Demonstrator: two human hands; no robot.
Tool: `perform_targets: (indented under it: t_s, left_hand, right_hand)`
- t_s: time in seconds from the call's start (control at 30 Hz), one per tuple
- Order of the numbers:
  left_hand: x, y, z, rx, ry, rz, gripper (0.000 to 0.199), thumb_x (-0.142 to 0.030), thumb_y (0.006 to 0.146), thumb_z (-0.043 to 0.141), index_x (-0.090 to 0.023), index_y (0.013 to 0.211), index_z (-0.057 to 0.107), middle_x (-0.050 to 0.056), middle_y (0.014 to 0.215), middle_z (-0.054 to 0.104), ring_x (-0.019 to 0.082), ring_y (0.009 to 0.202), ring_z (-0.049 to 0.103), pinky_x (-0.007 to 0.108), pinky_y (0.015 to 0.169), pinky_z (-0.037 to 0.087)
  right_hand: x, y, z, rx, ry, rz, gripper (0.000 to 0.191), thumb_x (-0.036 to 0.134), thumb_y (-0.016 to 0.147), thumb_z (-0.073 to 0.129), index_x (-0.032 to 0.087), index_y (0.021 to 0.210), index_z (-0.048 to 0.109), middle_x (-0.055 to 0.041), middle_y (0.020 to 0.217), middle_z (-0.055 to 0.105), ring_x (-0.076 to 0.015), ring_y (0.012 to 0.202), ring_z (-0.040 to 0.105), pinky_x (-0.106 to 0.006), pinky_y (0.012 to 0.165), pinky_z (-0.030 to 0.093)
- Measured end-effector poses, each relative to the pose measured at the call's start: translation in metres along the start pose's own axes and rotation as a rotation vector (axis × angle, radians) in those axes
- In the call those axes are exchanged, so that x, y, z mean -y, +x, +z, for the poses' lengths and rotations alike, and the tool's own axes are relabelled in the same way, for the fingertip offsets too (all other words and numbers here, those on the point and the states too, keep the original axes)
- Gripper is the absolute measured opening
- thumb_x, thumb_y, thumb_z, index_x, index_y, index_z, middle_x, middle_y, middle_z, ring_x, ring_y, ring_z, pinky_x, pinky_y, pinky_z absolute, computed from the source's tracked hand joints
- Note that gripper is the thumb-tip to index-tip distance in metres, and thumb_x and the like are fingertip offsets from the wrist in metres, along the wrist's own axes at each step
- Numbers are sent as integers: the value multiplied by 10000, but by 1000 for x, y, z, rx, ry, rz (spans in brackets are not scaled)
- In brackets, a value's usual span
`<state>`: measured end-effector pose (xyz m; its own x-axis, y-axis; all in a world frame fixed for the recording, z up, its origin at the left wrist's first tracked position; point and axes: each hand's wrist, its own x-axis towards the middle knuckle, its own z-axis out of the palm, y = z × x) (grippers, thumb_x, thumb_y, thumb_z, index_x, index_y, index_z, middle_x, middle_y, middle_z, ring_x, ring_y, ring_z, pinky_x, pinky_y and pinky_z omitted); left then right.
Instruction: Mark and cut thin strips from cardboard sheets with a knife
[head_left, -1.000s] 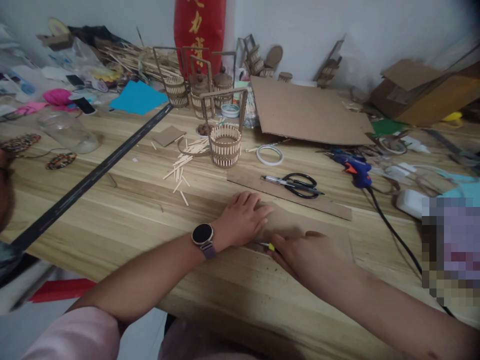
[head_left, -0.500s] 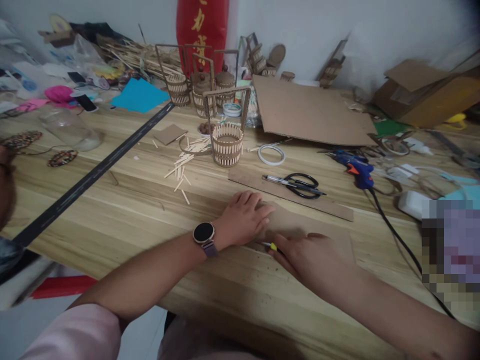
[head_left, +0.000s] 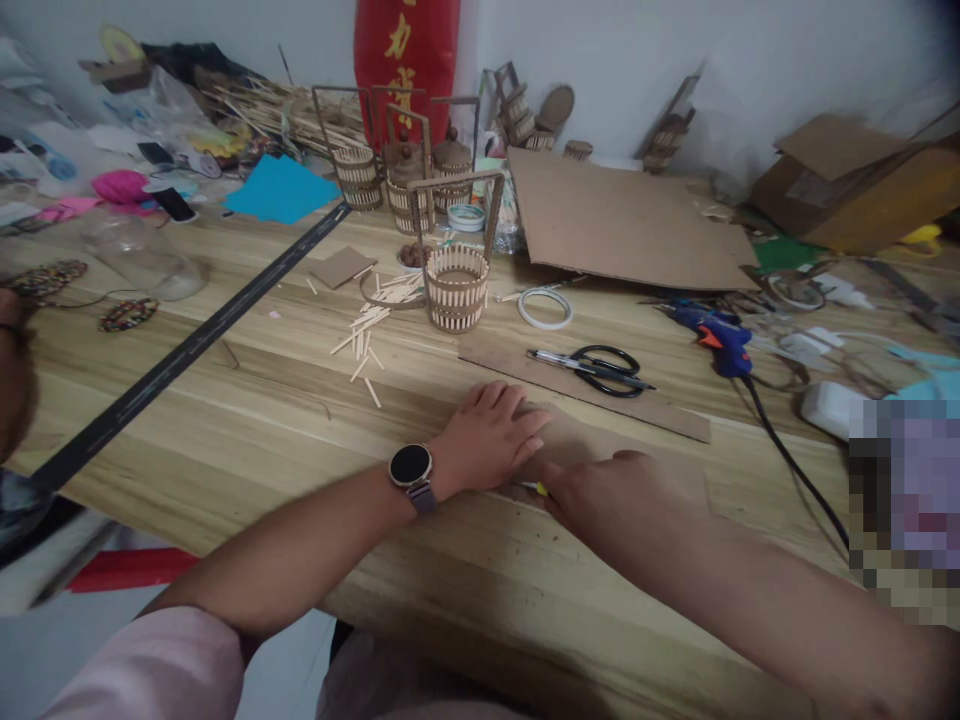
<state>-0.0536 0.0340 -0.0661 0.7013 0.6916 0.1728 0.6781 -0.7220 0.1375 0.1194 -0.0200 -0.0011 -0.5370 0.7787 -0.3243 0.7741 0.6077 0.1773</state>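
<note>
A piece of brown cardboard (head_left: 660, 465) lies on the wooden table under both hands. My left hand (head_left: 491, 437), with a watch on its wrist, rests flat on the cardboard's left end, fingers apart. My right hand (head_left: 592, 492) is closed round a small yellow-tipped cutter (head_left: 541, 489), whose thin blade points left at the cardboard's near edge; most of its body is hidden in the hand. Just beyond lies a cardboard strip (head_left: 495, 358) with black-handled scissors (head_left: 609, 372) and a pen (head_left: 551, 358) on it.
A small stick basket (head_left: 457, 290) stands behind my left hand, beside loose sticks (head_left: 367, 320) and a white tape ring (head_left: 545, 308). To the right are a blue glue gun (head_left: 726, 345) and its cord. A person's arm (head_left: 15, 390) is at the left edge.
My right hand has turned slightly and shifted a little, still round the cutter. My left hand stays flat on the cardboard. The whole view has moved very slightly.
</note>
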Motion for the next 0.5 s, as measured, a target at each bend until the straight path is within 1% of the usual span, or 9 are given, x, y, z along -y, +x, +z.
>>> perform_targets:
  t_s: [0.07, 0.13, 0.2, 0.3, 0.4, 0.5]
  left_hand:
    - [-1, 0, 0, 3, 4, -2, 382, -405, 1074, 452, -234, 1387, 591, 136, 1335, 545, 322, 1232, 484, 493, 1071, 410]
    - [-1, 0, 1, 9, 8, -3, 387, -408, 1077, 444, -236, 1392, 588, 134, 1344, 542, 321, 1232, 487, 488, 1071, 412]
    - [-1, 0, 0, 11, 10, -4, 394, -414, 1079, 439, -239, 1400, 585, 133, 1349, 540, 320, 1232, 489, 484, 1070, 414]
    - [0, 0, 0, 7, 9, 4, 405, -427, 1083, 426, -246, 1411, 581, 130, 1348, 543, 319, 1237, 485, 483, 1071, 413]
    - [2, -2, -1, 4, 5, 23, 418, -433, 1090, 405, -248, 1426, 572, 126, 1344, 550, 309, 1237, 484, 471, 1068, 415]
    - [3, -2, 0, 5, 5, 32, 427, -438, 1094, 398, -256, 1444, 561, 121, 1366, 546, 304, 1253, 480, 468, 1078, 410]
  right_hand:
    - [2, 3, -4, 83, -20, -1, 179, 101, 879, 664, 192, 995, 766, -101, 742, 792, -278, 628, 764, -318, 518, 430]
    - [4, 5, -10, 187, -37, 5, 273, 40, 859, 633, 196, 1041, 764, -103, 795, 806, -295, 695, 782, -327, 541, 462]
    - [6, 6, -16, 252, -37, 6, 366, -19, 836, 593, 199, 1082, 755, -98, 837, 814, -301, 750, 792, -338, 572, 489]
    - [8, 6, -22, 263, -21, 8, 406, -52, 818, 572, 193, 1087, 750, -89, 834, 814, -295, 749, 792, -344, 592, 502]
    - [7, 4, -24, 268, -21, 27, 345, -15, 860, 579, 188, 1080, 751, -103, 814, 808, -288, 725, 789, -324, 566, 479]
    - [4, 1, -19, 264, -22, 50, 290, 33, 898, 595, 187, 1087, 751, -119, 825, 808, -281, 701, 785, -301, 509, 430]
